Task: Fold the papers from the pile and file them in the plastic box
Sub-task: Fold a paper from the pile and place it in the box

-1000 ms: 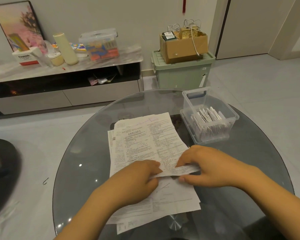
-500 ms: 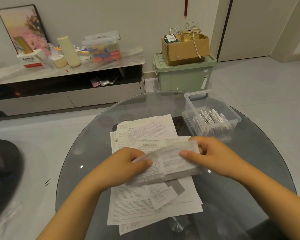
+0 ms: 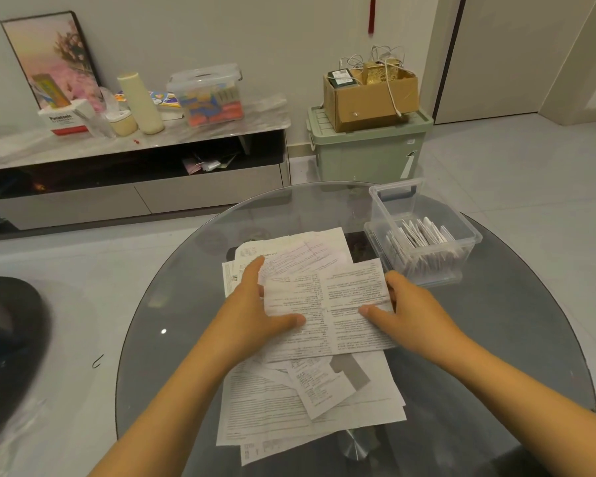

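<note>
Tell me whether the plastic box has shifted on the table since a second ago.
No. The plastic box keeps its place at the glass table's far right; only the camera moved.

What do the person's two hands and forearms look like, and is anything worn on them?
Both the left hand and the right hand are bare, with short nails. No gloves, rings, watch or bracelet show. The forearms are uncovered too; no sleeve reaches into the picture.

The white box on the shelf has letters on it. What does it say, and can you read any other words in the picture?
"Panasonic": on the white box on the shelf.
Line under it on the white box: too small to read.
Sheet held in both hands: printed text, too small to read.
Pile of papers: print and a barcode, too blurred to read.
Folded papers in the plastic box: no readable words.
</note>
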A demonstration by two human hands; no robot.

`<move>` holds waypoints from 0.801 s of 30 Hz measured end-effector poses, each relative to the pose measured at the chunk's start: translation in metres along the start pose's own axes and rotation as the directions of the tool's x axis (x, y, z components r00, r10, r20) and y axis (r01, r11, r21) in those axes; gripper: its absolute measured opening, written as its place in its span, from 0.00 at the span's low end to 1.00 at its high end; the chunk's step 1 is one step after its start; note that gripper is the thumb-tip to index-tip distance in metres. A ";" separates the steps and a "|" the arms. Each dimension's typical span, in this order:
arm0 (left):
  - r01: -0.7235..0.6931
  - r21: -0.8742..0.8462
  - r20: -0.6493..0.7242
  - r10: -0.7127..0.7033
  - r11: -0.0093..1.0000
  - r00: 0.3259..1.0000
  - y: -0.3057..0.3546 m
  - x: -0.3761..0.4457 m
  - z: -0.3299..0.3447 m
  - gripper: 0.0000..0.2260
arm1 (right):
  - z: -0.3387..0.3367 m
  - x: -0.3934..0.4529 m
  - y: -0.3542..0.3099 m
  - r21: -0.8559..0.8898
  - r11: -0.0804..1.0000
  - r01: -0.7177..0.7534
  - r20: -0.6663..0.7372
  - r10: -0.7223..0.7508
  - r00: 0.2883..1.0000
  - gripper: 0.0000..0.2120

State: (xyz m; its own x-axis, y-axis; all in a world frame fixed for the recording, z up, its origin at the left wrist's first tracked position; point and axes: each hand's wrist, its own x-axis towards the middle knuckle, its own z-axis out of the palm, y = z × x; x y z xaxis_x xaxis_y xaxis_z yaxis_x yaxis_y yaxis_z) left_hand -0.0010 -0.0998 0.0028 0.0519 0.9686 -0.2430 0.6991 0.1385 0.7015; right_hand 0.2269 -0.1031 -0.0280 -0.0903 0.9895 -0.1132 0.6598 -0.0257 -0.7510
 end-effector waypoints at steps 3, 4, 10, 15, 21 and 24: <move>-0.038 0.115 0.052 0.032 0.993 0.998 -0.002 0.001 0.009 0.54 | 0.001 -0.002 -0.003 -0.063 0.998 -0.009 0.045 0.012 0.999 0.31; -0.052 0.177 0.080 0.038 0.983 0.996 -0.003 0.000 0.012 0.55 | 0.002 -0.002 -0.004 -0.089 0.996 -0.002 0.056 0.007 0.998 0.37; -0.052 0.377 0.125 0.005 0.925 0.992 -0.011 0.004 0.017 0.56 | -0.004 -0.003 -0.003 -0.166 0.984 0.071 0.160 -0.044 0.986 0.53; -0.009 0.474 0.109 -0.048 0.881 0.993 -0.009 0.003 0.012 0.55 | -0.017 -0.005 0.000 -0.343 0.932 0.116 0.316 -0.002 0.949 0.40; -0.208 0.506 0.126 0.167 0.837 0.978 0.001 -0.011 0.016 0.39 | -0.021 -0.006 -0.003 -0.291 0.952 0.090 0.326 0.010 0.945 0.31; -0.338 0.426 0.243 0.253 0.839 0.936 0.005 -0.018 0.023 0.30 | -0.022 -0.005 -0.007 -0.135 0.991 0.003 0.297 0.037 0.954 0.24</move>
State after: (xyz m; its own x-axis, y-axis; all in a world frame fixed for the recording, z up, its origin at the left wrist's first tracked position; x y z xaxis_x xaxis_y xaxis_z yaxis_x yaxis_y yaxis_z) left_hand 0.0178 -0.1209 -0.0050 0.3988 0.8921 -0.2123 0.8732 -0.2987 0.3851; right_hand 0.2391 -0.1049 -0.0080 -0.2835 0.9006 -0.3295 0.7541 -0.0030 -0.6568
